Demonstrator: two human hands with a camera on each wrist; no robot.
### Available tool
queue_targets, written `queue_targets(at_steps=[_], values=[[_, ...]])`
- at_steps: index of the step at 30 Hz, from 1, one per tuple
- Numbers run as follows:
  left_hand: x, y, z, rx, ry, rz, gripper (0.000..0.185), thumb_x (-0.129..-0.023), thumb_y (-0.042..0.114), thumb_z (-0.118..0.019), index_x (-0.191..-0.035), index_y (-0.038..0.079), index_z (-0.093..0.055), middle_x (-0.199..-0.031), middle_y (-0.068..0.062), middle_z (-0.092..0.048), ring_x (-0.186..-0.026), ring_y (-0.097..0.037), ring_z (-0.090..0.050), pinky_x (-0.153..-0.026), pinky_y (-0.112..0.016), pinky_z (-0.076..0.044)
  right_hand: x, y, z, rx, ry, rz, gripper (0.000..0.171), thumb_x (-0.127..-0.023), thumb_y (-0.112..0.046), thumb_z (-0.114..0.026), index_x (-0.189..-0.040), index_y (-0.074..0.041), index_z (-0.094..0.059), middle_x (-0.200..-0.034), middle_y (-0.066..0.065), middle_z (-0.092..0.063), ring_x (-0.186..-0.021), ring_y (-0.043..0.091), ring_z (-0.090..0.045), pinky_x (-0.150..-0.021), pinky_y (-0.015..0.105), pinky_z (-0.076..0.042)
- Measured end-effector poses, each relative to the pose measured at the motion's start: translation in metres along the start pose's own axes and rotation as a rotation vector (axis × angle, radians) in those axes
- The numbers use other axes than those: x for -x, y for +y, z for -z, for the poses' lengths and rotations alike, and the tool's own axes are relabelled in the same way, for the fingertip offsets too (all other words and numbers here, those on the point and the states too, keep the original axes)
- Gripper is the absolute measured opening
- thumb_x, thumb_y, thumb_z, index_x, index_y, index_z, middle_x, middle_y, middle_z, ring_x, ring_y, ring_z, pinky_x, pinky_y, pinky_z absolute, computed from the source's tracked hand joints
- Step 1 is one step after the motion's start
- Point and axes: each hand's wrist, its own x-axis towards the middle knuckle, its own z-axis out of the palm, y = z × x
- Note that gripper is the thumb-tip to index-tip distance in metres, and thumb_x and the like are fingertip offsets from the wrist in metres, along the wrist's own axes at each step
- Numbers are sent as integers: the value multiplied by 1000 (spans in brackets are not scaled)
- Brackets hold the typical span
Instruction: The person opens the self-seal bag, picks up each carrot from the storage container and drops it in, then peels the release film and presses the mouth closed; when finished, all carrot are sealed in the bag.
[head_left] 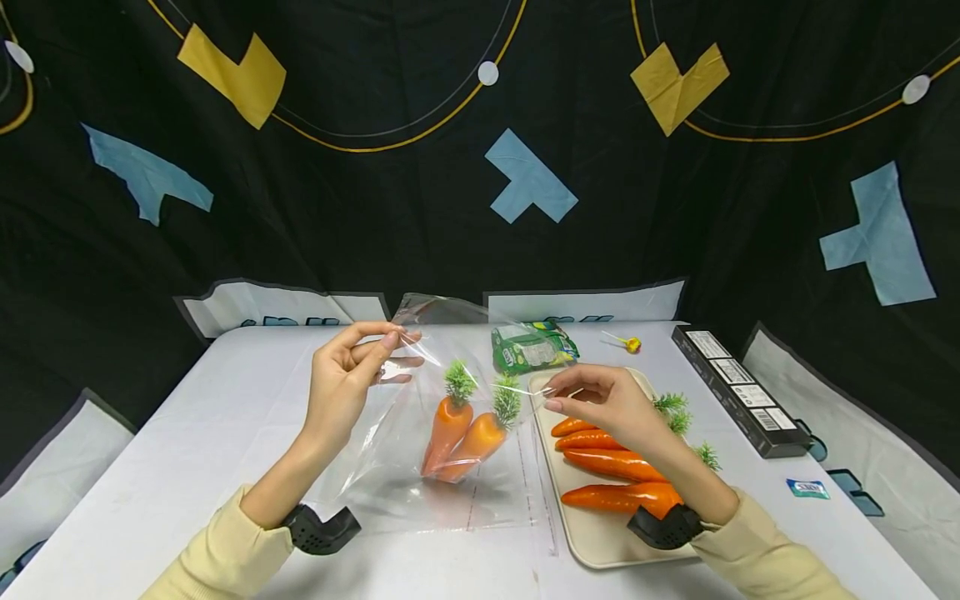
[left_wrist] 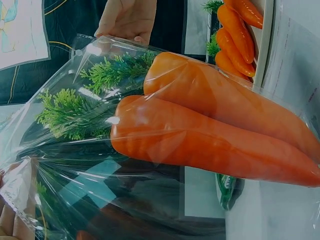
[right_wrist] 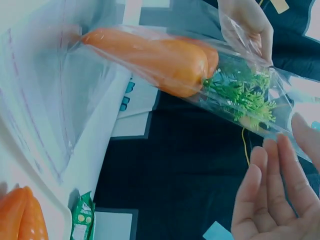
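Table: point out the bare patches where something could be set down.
Bare: the table's left part beside the left hand, and the near strip between plastic bag and tray. Crowded: the right side, with carrots, black box, snack packet.

White table (head_left: 187, 433), green snack packet (head_left: 533, 346) at twelve o'clock, yellow lollipop (head_left: 627, 342) just right of it at one, long black box (head_left: 738, 390) at two to three, small teal sachet (head_left: 807, 488) at four, black backdrop (head_left: 375, 208) with blue and yellow patches behind.
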Motion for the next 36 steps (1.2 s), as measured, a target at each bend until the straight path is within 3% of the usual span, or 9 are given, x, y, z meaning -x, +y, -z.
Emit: queue_targets(at_steps=[9, 18, 27, 32, 36], values=[[0, 3, 5, 9, -68, -17, 18, -97, 10, -60, -109, -4, -61, -105, -9, -72, -86, -27, -71, -74, -40, -57, 1, 2, -5, -79, 96, 38, 13, -87, -12, -73, -96, -2, -70, -97, 10, -68, -87, 26, -64, -80, 28, -55], [5, 9, 12, 12, -123, -51, 15, -97, 6, -57, -109, -3, -61, -105, -11, -72, -87, -29, -71, -77, -42, -56, 5, -11, 4, -67, 181, 162, 10, -90, -4, -67, -96, 3, -66, -95, 6, -71, -87, 22, -66, -84, 28, -55], [15, 6, 11, 33, -151, -27, 16, -97, 4, -57, -109, -4, -62, -105, -15, -71, -91, -30, -70, -79, -41, -56, 14, -26, 12, -31, 250, 188, 9, -92, -5, -64, -99, 1, -63, -94, 9, -72, -89, 22, -69, -87, 29, -54], [21, -1, 10, 17, -180, -17, 16, -96, 2, -57, -108, -6, -61, -107, -12, -71, -94, -28, -70, -81, -41, -55, 16, -24, 15, 0, 248, 260, 7, -91, 0, -64, -98, 1, -63, -94, 12, -71, -86, 20, -69, -83, 28, -55], [22, -6, 10, -8, -205, -11, 16, -96, 2, -58, -108, -7, -61, -108, -13, -71, -95, -27, -69, -82, -40, -55, 16, -19, 15, 17, 232, 265, 8, -90, 1, -65, -97, 0, -64, -92, 11, -71, -84, 19, -69, -82, 28, -55]])
